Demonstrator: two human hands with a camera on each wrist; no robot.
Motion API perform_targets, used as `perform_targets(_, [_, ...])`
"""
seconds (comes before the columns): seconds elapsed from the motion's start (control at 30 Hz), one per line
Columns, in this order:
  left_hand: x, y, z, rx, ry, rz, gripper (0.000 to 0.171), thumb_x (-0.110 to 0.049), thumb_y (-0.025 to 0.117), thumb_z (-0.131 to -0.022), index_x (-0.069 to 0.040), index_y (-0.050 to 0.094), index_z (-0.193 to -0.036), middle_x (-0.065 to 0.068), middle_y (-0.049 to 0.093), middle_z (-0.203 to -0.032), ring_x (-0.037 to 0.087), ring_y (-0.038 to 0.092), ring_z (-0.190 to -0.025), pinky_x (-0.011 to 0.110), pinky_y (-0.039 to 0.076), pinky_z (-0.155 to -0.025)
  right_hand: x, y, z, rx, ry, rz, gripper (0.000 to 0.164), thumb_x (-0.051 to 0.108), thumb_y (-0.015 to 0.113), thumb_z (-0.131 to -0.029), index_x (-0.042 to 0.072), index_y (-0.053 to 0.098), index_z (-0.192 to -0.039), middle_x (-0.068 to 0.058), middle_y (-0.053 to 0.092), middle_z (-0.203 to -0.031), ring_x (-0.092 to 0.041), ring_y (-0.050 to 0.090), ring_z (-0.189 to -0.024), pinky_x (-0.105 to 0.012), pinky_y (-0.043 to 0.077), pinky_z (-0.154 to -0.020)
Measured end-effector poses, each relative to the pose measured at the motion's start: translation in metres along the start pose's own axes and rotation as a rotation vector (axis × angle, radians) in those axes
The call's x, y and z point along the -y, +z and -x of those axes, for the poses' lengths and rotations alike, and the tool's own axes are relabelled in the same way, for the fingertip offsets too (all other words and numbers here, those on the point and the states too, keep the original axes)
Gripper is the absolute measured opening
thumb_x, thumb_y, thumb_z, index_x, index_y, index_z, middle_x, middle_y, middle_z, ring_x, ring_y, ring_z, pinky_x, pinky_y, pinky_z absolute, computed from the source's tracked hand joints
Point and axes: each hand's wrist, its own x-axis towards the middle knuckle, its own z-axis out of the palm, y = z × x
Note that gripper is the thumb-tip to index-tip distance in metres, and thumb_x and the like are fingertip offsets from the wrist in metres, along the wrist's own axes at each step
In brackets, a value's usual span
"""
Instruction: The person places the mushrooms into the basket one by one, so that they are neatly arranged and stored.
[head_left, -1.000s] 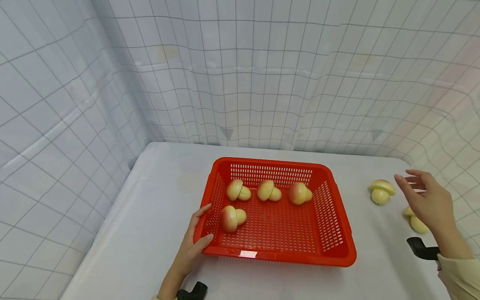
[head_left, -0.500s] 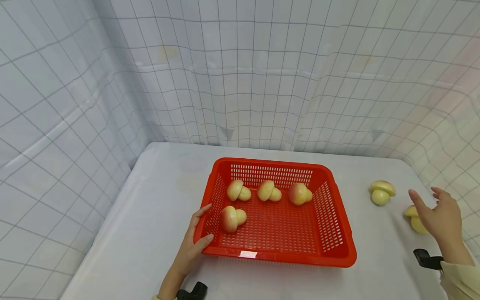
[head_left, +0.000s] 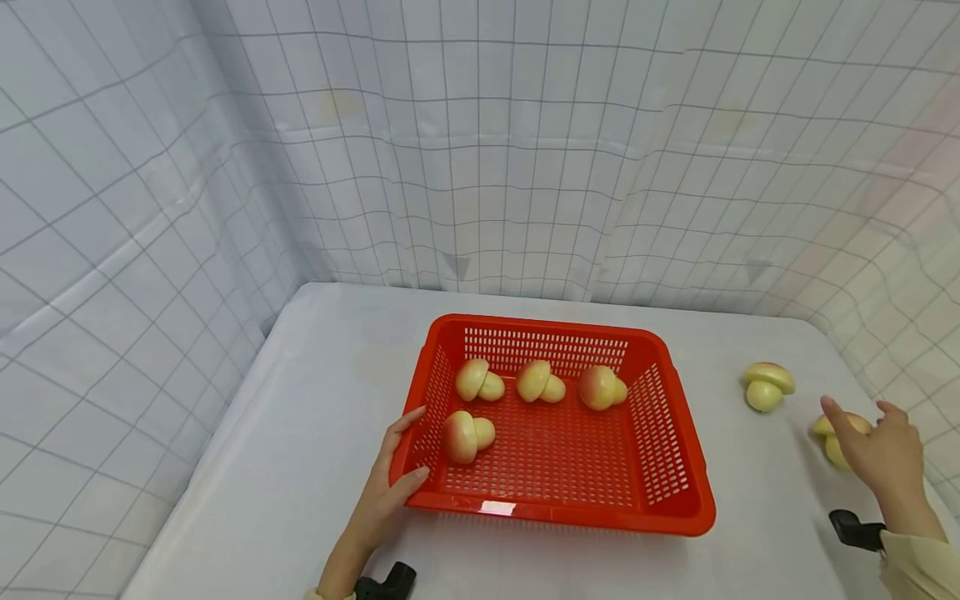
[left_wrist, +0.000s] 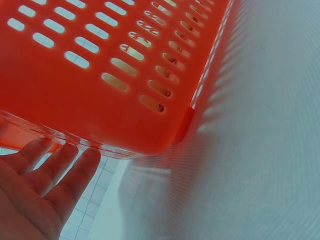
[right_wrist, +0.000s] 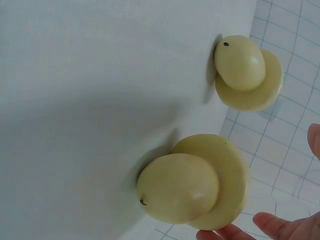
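My left hand (head_left: pixel 377 487) grips the left front corner of a red plastic basket (head_left: pixel 555 517), with fingers at the left rim and thumb near the corner. In the left wrist view, three fingers (left_wrist: pixel 75 177) lie against the basket's outer wall. At the right, my right hand (head_left: pixel 888 454) reaches over a toy mushroom (head_left: pixel 822 425), thumb and fingers apart and partly hiding it. From the right wrist, fingertips (right_wrist: pixel 227 232) show close to the cap of that mushroom (right_wrist: pixel 180 187); whether they touch it I cannot tell. Another mushroom (head_left: pixel 765 387) lies just beyond.
Several yellow-and-red mushrooms, one of them a mushroom (head_left: pixel 461 437) near the left wall, lie inside the basket. The basket stands on a white-covered table (head_left: pixel 315 400). White grid-patterned curtains (head_left: pixel 525 167) enclose the table at the back and both sides.
My right hand has moved down and slightly right, from beside the farther mushroom to over the nearer one. The left hand, basket and mushrooms stay where they were.
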Motion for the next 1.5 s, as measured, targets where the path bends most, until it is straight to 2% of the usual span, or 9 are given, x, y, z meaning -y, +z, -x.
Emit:
perform_targets(0.23, [0.001,0.000,0.000,-0.001,0.002,0.001,0.067,-0.010,0.056,-0.083,-0.023,0.032,-0.144,0.009,0.029,-0.146,0.038,0.038,-0.123,0.041,0.050,-0.086,-0.001,0.002,-0.002,0.023,0.088,0.008,0.092,0.051,0.041,-0.095,-0.023,0.008,-0.137,-0.051,0.016,-0.132,-0.067,0.021,-0.116,-0.069,0.024,-0.092])
perform_targets(0.57, [-0.001,0.001,0.000,-0.001,-0.005,-0.002,0.066,-0.010,0.055,-0.084,-0.023,0.032,-0.144,0.010,0.029,-0.146,0.038,0.037,-0.124,0.040,0.050,-0.086,-0.008,0.007,-0.004,0.062,0.192,0.030,0.089,0.051,0.037,-0.095,-0.025,0.012,-0.135,-0.050,0.021,-0.128,-0.063,0.025,-0.117,-0.063,0.026,-0.096])
perform_targets(0.83, [-0.001,0.001,0.001,-0.001,-0.002,-0.001,0.067,-0.010,0.055,-0.083,-0.022,0.032,-0.144,0.010,0.029,-0.146,0.039,0.038,-0.123,0.040,0.050,-0.085,-0.018,0.012,-0.006,0.100,0.209,0.073,0.091,0.054,0.034,-0.093,-0.027,0.017,-0.130,-0.051,0.030,-0.117,-0.061,0.036,-0.107,-0.061,0.035,-0.086])
perform_targets(1.07, [-0.001,0.000,0.001,0.003,0.003,-0.004,0.066,-0.010,0.055,-0.084,-0.022,0.031,-0.145,0.010,0.029,-0.146,0.038,0.037,-0.124,0.039,0.050,-0.086,-0.019,0.013,-0.003,0.116,0.217,0.104,0.094,0.055,0.033,-0.093,-0.028,0.013,-0.131,-0.051,0.032,-0.116,-0.061,0.039,-0.104,-0.059,0.038,-0.082])
perform_targets(1.5, [0.000,0.001,0.001,-0.004,0.011,-0.003,0.067,-0.009,0.055,-0.083,-0.022,0.032,-0.144,0.010,0.028,-0.146,0.038,0.036,-0.124,0.040,0.049,-0.087,-0.018,0.018,0.002,0.057,0.204,0.086,0.090,0.052,0.040,-0.092,-0.023,0.014,-0.134,-0.050,0.034,-0.116,-0.061,0.040,-0.103,-0.060,0.038,-0.079])
